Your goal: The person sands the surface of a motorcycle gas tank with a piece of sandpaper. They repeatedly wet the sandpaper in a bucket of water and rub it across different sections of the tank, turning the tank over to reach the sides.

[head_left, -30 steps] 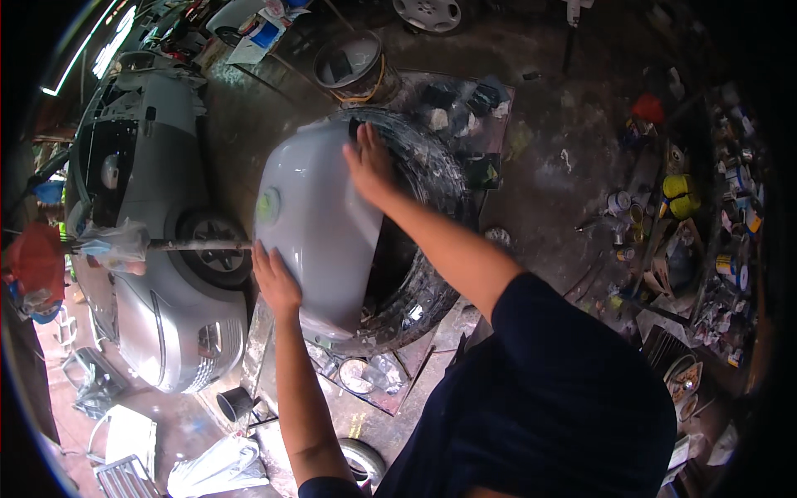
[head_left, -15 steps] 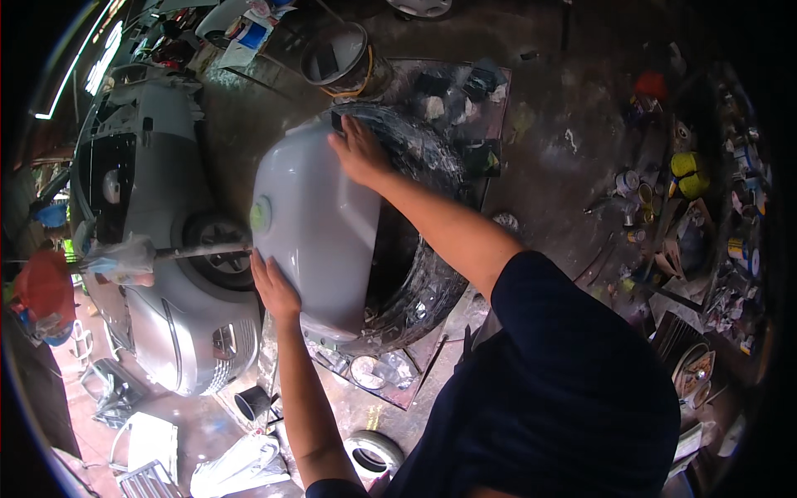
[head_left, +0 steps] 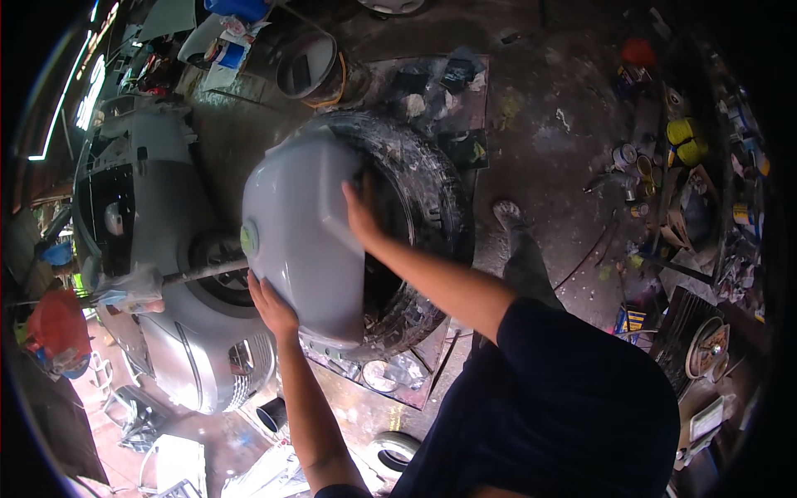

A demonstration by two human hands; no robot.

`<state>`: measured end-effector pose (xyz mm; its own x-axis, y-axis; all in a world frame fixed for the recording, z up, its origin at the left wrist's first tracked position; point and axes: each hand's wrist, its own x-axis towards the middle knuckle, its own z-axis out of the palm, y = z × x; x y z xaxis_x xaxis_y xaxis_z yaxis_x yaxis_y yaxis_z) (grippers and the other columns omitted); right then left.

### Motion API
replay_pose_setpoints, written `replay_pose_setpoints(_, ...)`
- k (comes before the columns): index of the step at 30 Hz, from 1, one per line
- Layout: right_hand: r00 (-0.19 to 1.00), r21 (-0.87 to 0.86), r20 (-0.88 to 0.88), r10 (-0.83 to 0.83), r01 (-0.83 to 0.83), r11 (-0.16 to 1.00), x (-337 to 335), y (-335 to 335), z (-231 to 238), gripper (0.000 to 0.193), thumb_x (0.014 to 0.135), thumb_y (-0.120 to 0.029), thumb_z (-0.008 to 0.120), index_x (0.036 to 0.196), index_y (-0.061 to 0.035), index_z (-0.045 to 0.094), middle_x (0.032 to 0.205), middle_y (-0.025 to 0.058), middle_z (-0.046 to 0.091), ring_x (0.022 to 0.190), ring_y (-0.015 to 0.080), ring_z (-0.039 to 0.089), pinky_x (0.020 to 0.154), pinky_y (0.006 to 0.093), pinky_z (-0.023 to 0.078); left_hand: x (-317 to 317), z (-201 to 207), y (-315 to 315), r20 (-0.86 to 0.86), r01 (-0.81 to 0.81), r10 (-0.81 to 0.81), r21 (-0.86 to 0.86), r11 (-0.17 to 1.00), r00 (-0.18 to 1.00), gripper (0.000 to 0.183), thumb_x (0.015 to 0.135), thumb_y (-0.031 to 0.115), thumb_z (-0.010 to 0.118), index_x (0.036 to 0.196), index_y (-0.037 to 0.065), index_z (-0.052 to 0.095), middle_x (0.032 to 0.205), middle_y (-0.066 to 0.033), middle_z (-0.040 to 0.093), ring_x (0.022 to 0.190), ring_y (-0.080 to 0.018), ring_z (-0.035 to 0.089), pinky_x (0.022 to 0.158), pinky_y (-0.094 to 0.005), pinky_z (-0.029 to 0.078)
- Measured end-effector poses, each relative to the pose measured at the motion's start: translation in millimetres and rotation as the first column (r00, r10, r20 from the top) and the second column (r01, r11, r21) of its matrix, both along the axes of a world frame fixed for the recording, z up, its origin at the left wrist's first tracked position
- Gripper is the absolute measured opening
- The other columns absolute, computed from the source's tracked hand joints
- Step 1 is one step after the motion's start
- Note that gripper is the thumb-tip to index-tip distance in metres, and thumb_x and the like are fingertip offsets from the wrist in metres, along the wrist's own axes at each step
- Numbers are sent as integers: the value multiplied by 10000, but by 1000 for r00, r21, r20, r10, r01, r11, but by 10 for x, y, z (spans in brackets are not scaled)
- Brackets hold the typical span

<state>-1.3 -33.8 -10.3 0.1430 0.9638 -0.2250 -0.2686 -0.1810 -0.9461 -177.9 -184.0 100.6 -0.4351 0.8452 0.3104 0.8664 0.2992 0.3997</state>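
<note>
A smooth grey motorcycle fuel tank (head_left: pixel 303 224) rests on a large dirty tyre (head_left: pixel 452 191). Round green tape (head_left: pixel 249 238) marks its left side. My left hand (head_left: pixel 272 307) lies against the tank's near left side, fingers stretched out and apart. On the tank's right edge, over the tyre's dark opening, is my right hand (head_left: pixel 363 214). Its fingers are extended and slightly blurred; I see nothing held in it.
A silver car (head_left: pixel 199 349) stands to the left, with a pole across it. A bucket (head_left: pixel 353 79) of water sits beyond the tyre, near a board with dark sheets (head_left: pixel 407 75). Cans and clutter, including a yellow container (head_left: pixel 685 143), line the right.
My right hand has slid along the tank from its far end toward me, down its right edge. The left hand stays against the tank. The whole view has shifted slightly.
</note>
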Motion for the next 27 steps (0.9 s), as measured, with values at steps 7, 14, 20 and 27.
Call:
replay_pose_setpoints(7,997,110,57,50,-56,992,101,309,-12,742,951,-479,603,1433,53,416,1455,278,457,1365,413,430,1153,431,321,-50,-23,-62,7,-6,6,-18,1000,1000,544,1073,311,335,1480,-48,373,1521,-249,393,1413,-406,352,1178,-442,254)
replay_pose_setpoints(14,1000,62,28,8,-10,998,78,276,-109,703,943,-493,599,1393,35,483,1398,276,511,1313,395,484,1101,439,372,-48,20,-101,68,-5,4,5,1000,998,536,1071,289,324,1478,-57,367,1515,-272,389,1403,-419,360,1171,-430,261)
replay_pose_setpoints(20,980,331,53,192,-199,923,289,1248,44,638,908,-480,637,1272,41,584,1224,271,626,1188,408,584,1032,417,440,86,28,58,116,8,-9,2,1000,993,532,1071,282,325,1480,-57,357,1514,-284,377,1394,-438,363,1165,-447,270)
replay_pose_setpoints(27,886,674,382,262,-461,577,196,1184,654,507,913,-396,673,1216,9,639,1241,181,653,1182,326,607,1023,392,457,-51,8,-108,-55,104,-103,19,994,993,511,1073,251,309,1470,-68,356,1518,-280,374,1402,-444,352,1172,-457,267)
